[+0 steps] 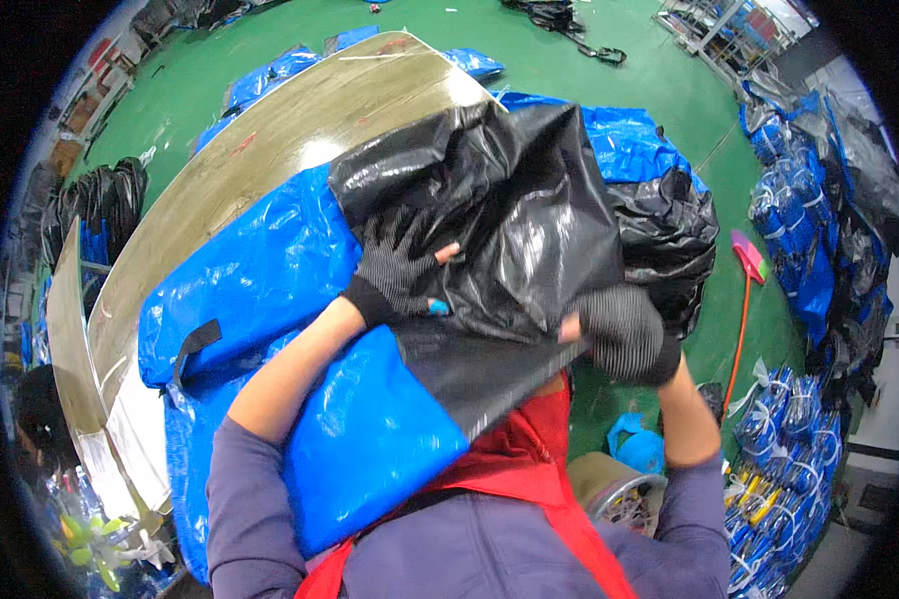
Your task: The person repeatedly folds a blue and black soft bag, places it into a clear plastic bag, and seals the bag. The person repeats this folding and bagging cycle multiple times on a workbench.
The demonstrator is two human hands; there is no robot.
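While the gloved L hand (395, 268) presses flat on the black part of the bag (509, 260), fingers well spread & gripping nothing, the gloved R hand (621, 334), motion-blurred, has its fingers curled tight w/ the bag's black edge pinched at the thumb. Blue-&-black, the bag lies crumpled along the bench's (220, 190) near edge. Tied blue bundles (784, 449) sit beyond its R edge.

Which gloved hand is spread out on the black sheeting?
The left hand: it lies splayed on the black sheeting; the right hand is curled at the sheeting's edge, motion-blurred.
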